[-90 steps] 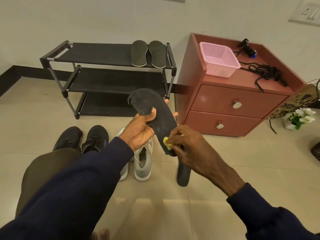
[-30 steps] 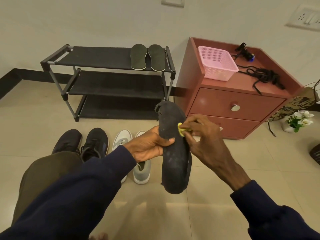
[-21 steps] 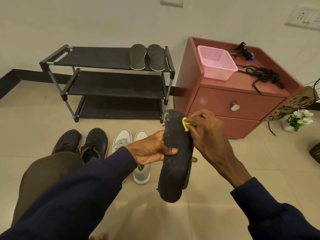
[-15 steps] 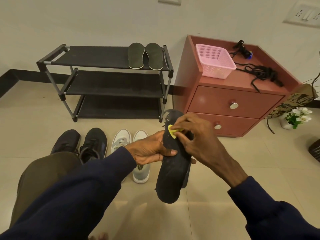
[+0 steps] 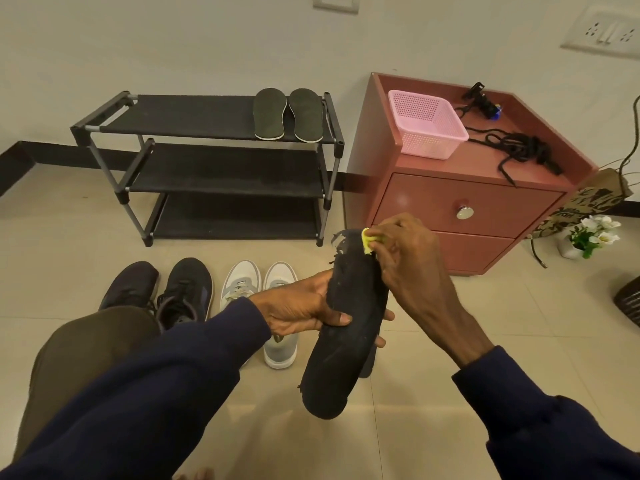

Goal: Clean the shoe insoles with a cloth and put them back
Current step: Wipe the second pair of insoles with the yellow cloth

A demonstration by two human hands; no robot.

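My left hand (image 5: 301, 308) grips a worn black insole (image 5: 346, 327) at its middle, thumb on top, holding it lengthwise with its frayed toe end pointing away. My right hand (image 5: 408, 261) pinches a small yellow cloth (image 5: 367, 241) and presses it against the insole's far end. A second dark insole (image 5: 369, 362) shows partly behind the held one. Two more insoles (image 5: 287, 114) lie side by side on the top shelf of the black shoe rack (image 5: 194, 168). On the floor stand a black pair of shoes (image 5: 166, 289) and a white-grey pair (image 5: 263, 292).
A red two-drawer cabinet (image 5: 460, 209) stands to the right with a pink basket (image 5: 426, 124) and black cords (image 5: 519, 147) on top. A small flower pot (image 5: 585, 237) and a paper bag (image 5: 588, 202) sit beside it. My knee (image 5: 83, 348) is at lower left.
The insole turned from tilted left to pointing away, and my right hand wiped the cloth back and forth along it, now up at the frayed far end.
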